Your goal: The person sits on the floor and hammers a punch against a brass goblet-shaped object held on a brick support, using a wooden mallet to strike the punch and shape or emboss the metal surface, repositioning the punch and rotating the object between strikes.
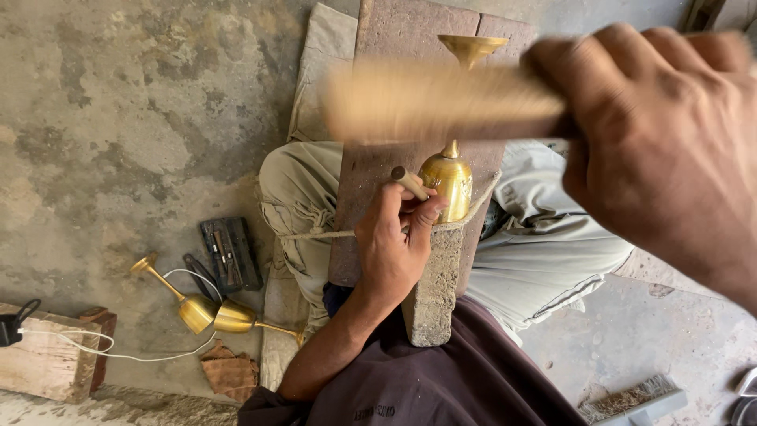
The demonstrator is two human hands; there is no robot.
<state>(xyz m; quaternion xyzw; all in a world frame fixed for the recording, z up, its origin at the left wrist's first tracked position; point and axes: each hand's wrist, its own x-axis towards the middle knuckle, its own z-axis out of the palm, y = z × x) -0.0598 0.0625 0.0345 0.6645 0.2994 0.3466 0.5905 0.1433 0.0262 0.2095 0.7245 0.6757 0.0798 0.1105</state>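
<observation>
Atop the stone block (pixel 432 292), a polished, dome-shaped brass goblet (pixel 448 180) gleams golden.

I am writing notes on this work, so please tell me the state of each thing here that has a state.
left hand: shut on chisel, tip against the brass cup.
right hand: shut on wooden mallet, raised, blurred.
brass cup: upside down on the block.
brass base: upright on the block.
two brass goblets: lying on the floor.
tool case: open.
</observation>
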